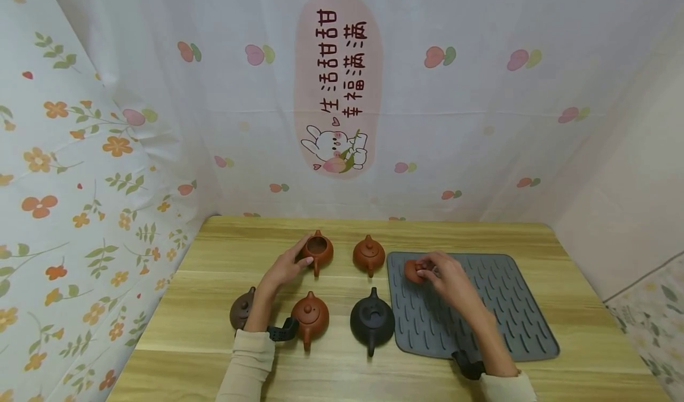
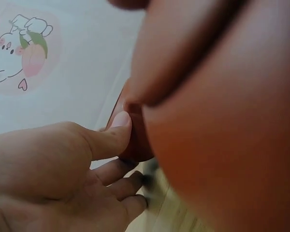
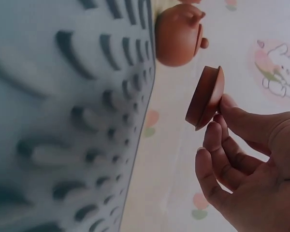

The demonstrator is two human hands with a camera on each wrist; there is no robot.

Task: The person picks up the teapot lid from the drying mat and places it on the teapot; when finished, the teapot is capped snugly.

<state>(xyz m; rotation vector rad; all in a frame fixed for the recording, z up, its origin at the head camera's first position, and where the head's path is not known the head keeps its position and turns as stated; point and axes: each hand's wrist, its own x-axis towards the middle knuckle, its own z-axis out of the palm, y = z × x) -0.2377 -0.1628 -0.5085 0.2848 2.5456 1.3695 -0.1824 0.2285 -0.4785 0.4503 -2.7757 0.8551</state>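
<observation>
My left hand (image 1: 285, 268) grips the side of a lidless reddish-brown clay teapot (image 1: 328, 253) at the back of the table, its round opening facing up. In the left wrist view my thumb presses on this teapot (image 2: 137, 137); a nearer teapot (image 2: 222, 121) blocks much of that view. Over the grey mat's left part, my right hand (image 1: 451, 280) pinches a reddish-brown teapot lid (image 1: 412, 271). The right wrist view has the lid (image 3: 205, 99) tilted on edge, thumb and fingers at its knob side, held off the mat.
A lidded reddish-brown teapot (image 1: 369, 256) stands between the hands. Nearer are another reddish-brown teapot (image 1: 311, 319), a black teapot (image 1: 372, 331) beside the mat, and a dark brown teapot (image 1: 242, 312) partly behind my left forearm. The ridged grey mat (image 1: 481, 319) covers the table's right side.
</observation>
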